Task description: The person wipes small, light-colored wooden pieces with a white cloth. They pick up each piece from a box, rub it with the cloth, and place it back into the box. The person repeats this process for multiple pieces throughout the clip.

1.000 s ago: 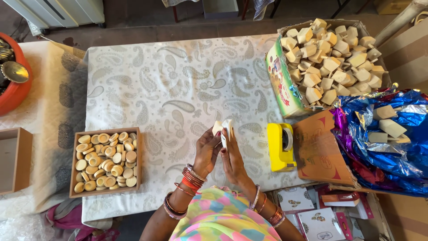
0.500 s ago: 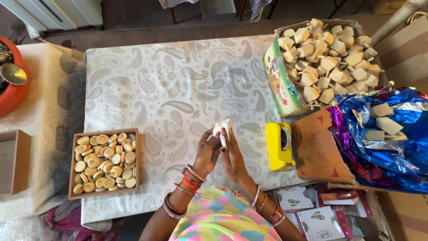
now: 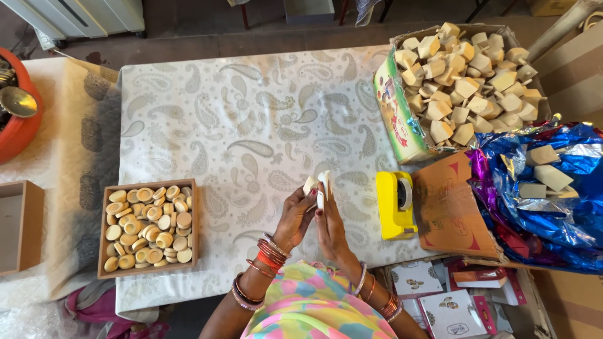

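Note:
Both my hands meet over the near middle of the patterned cloth. My left hand [image 3: 295, 216] pinches a small pale wooden piece [image 3: 309, 186] at its fingertips. My right hand [image 3: 330, 229] holds a thin white piece [image 3: 323, 186] upright against it; the two pieces touch. A yellow tape dispenser [image 3: 394, 204] sits just right of my right hand. To my left stands a wooden tray [image 3: 102, 233] filled with several round pale wooden discs [image 3: 151, 226].
A printed cardboard box [image 3: 397, 113] at the far right holds several pale wooden blocks. Blue foil wrapping [image 3: 553, 213] with more blocks lies right of a brown cardboard flap [image 3: 449, 210]. An orange bowl [image 3: 22, 129] and an open wooden box [image 3: 19, 226] sit far left. Small white cartons [image 3: 449, 307] lie near right.

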